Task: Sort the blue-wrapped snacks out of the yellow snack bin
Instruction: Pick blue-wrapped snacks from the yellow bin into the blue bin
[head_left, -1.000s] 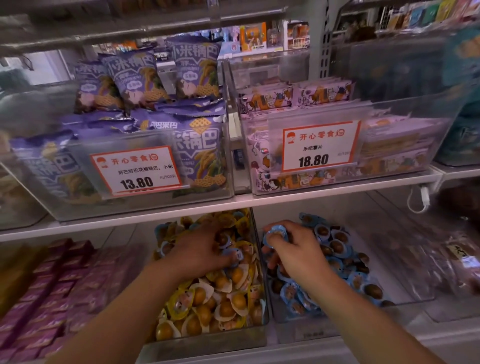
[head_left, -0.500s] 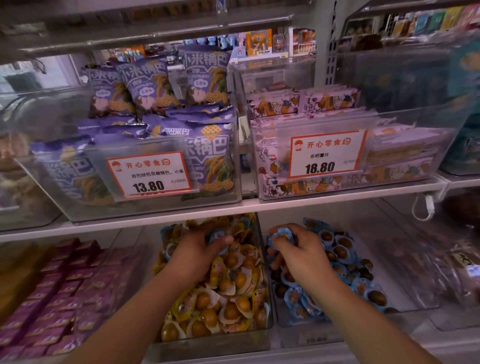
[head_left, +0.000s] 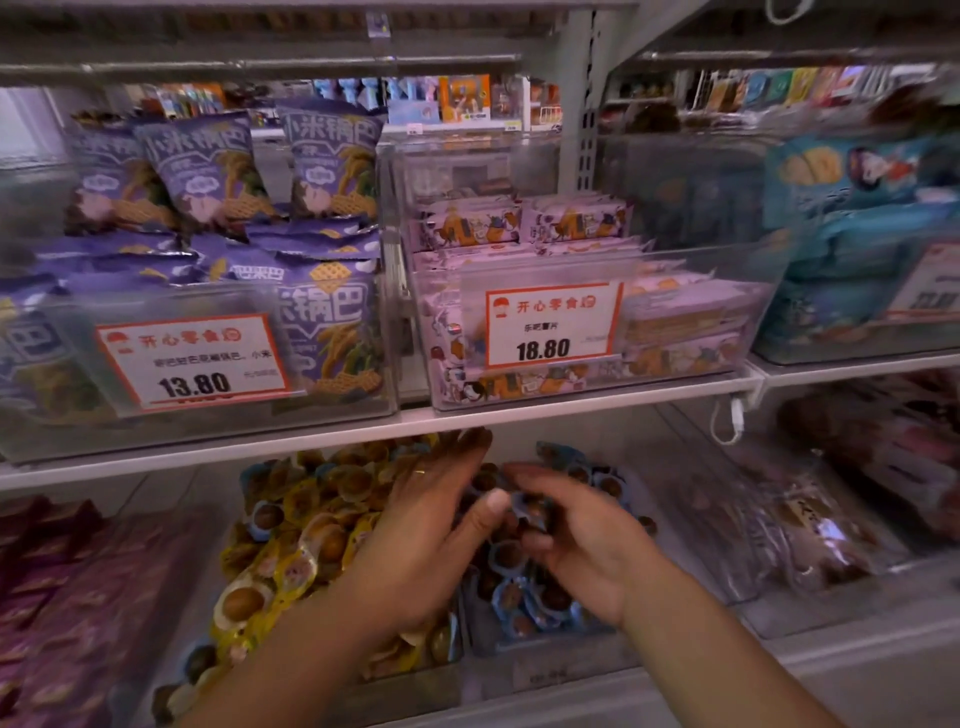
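Both hands have drawn together since half a second ago: the left hand (head_left: 415, 540) has lifted off the yellow pile and swung right, its fingers now straight and spread, thumb reaching toward the right hand (head_left: 582, 540) over the wall between the two bins. The right hand is cupped with fingers curled round a blue-wrapped snack (head_left: 524, 512), which sits at its fingertips just beside the left thumb; whether the left thumb touches it I cannot tell through the blur.

Below the right hand lies the blue snack bin (head_left: 550, 649), with blue packs heaped along its front edge. To the left, the yellow snack bin (head_left: 415, 691) is full of yellow-wrapped snacks (head_left: 291, 571), and a few blue wrappers still show near its back left corner and at its front left corner.

Each pack looks small and light: a stiff round blister over a dark kernel, ringed by a thin crinkly film flange. The film is probably slick, so a pinch on the flange edge may slip; gripping across the domed middle seems surer. Nothing looks fragile, and several can likely be scooped together.

Above, on the shelf edge (head_left: 467, 415), stand clear bins of purple bags (head_left: 332, 171) and pink packets (head_left: 571, 223) with price tags.
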